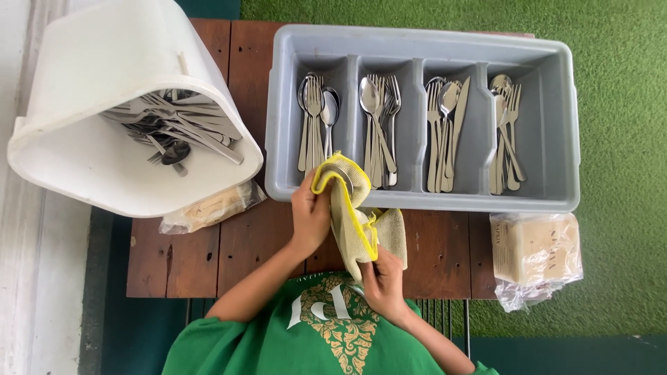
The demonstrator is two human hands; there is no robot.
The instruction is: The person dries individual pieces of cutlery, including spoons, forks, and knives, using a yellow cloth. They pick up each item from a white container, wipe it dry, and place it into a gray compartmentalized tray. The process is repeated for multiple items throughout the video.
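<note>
**Over the tabletop, a spoon rubbed in a yellow-edged cloth**

Above the wooden tabletop (236, 243), the left hand (310, 215) pressed its fingers together over a cloth (354, 215) wrapped round a spoon's bowl (336, 173), gripping it through the fabric. The right hand (383, 279) pinched the cloth's lower end, probably steadying the hidden handle. Just beyond, the grey four-slot tray (556, 125) held sorted cutlery; a tilted white bucket (90, 83) to the left exposed a loose heap within reach.
</note>
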